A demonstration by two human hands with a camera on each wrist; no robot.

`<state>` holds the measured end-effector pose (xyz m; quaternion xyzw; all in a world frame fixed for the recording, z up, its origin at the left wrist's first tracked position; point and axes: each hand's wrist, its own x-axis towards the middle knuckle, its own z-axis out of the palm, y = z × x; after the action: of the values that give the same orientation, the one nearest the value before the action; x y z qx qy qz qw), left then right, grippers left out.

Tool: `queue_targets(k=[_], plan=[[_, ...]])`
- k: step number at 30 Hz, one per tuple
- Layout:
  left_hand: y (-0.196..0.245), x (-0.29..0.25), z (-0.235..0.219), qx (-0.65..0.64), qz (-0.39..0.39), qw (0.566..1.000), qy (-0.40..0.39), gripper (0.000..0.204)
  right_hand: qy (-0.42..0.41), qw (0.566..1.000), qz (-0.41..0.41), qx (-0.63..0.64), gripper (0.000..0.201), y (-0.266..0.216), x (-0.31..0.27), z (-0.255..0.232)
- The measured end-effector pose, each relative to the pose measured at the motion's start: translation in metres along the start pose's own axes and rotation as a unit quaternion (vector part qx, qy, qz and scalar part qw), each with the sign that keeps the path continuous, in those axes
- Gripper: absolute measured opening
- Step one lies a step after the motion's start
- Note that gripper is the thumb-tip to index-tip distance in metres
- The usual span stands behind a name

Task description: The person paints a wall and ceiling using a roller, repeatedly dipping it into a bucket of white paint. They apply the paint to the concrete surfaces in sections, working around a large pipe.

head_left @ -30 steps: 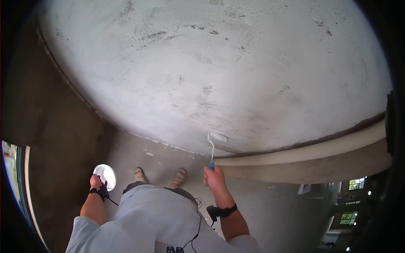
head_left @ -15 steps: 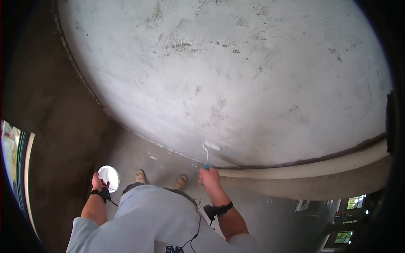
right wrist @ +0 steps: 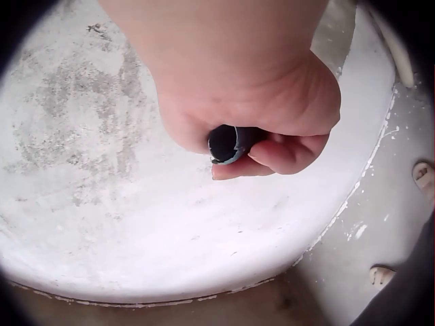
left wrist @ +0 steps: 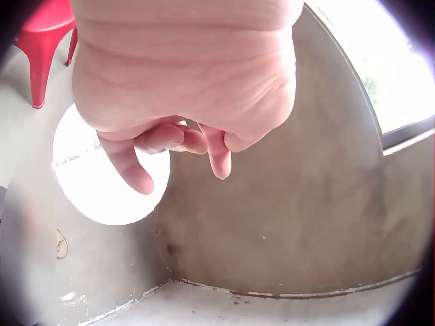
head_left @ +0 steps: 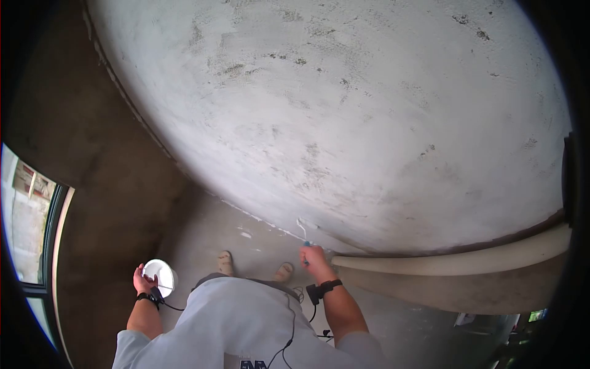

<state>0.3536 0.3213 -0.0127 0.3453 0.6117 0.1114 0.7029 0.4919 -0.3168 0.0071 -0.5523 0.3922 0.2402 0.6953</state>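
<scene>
Right hand (head_left: 316, 261): grip clenched round blue handle (head_left: 306, 244) of paint roller (head_left: 303, 230), beside whitish wall (head_left: 369, 123), lower centre | Left hand (head_left: 144, 281): grip grasping white bucket (head_left: 162, 270), lower left

Red stool (left wrist: 46, 19) and dark-framed window (head_left: 27, 221).

Two hands (head_left: 145, 280), two sandals (head_left: 225, 263), one roller (head_left: 302, 229), one bucket (head_left: 165, 275), one stool (left wrist: 40, 64)

In the head view, a white wall (head_left: 344, 111) with dark scuffs fills the top and centre. A brown wall (head_left: 110, 172) runs down the left, beside a bright, dark-framed window (head_left: 27, 215). White specks dot the grey floor (head_left: 405, 320). A red plastic seat (left wrist: 42, 41) stands upper left in the left wrist view.
</scene>
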Motion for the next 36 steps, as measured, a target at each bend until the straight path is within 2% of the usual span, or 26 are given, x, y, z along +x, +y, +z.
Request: queue_targets(k=[5, 8, 11, 13, 15, 18, 20, 21, 22, 26, 31, 33, 36], plan=[[0.008, 0.012, -0.01, -0.022, -0.005, 1.0, 0.015, 0.028, -0.005, 1.0, -0.009, 0.021, 0.016, 0.005, -0.005, -0.001], [0.013, 0.022, -0.004, -0.025, -0.007, 0.999, 0.023, 0.036, -0.009, 0.999, -0.037, 0.016, 0.014, -0.013, -0.043, 0.002], [0.011, 0.04, 0.006, -0.004, -0.004, 1.0, 0.019, 0.041, -0.012, 0.996, -0.035, 0.083, 0.015, -0.037, -0.098, -0.009], [0.008, 0.026, 0.027, 0.014, 0.004, 1.0, 0.009, 0.043, -0.016, 0.995, -0.054, 0.087, 0.011, -0.046, -0.134, -0.017], [0.012, -0.004, 0.059, 0.016, -0.039, 0.998, 0.047, 0.045, -0.001, 0.993, -0.08, 0.084, 0.013, -0.048, -0.163, -0.016], [0.005, 0.033, 0.072, 0.057, -0.081, 0.995, -0.012, 0.035, 0.026, 0.989, -0.108, 0.1, 0.015, -0.04, -0.188, -0.014], [0.002, 0.017, 0.099, 0.048, -0.1, 0.994, -0.006, 0.028, 0.041, 0.985, -0.134, 0.104, 0.015, -0.035, -0.201, -0.01], [0.001, 0.007, 0.114, 0.03, -0.112, 0.993, 0.003, 0.021, 0.053, 0.984, -0.133, 0.109, 0.015, -0.032, -0.206, -0.01], [0.0, 0.003, 0.122, 0.051, -0.108, 0.992, -0.025, 0.014, 0.086, 0.983, -0.148, 0.073, 0.016, -0.027, -0.209, -0.009], [0.001, -0.004, 0.151, 0.086, -0.127, 0.987, -0.045, 0.019, 0.162, 0.972, -0.167, 0.019, 0.017, -0.009, -0.211, -0.018], [-0.005, -0.004, 0.165, 0.099, -0.13, 0.985, -0.047, 0.023, 0.157, 0.975, -0.15, 0.045, 0.018, -0.015, -0.22, -0.024], [-0.012, -0.004, 0.165, 0.127, -0.126, 0.98, -0.09, 0.019, 0.151, 0.977, -0.148, 0.033, 0.018, -0.019, -0.216, -0.028], [-0.021, -0.021, 0.164, 0.135, -0.116, 0.979, -0.096, 0.016, 0.101, 0.985, -0.14, 0.022, 0.019, -0.031, -0.206, -0.034]])
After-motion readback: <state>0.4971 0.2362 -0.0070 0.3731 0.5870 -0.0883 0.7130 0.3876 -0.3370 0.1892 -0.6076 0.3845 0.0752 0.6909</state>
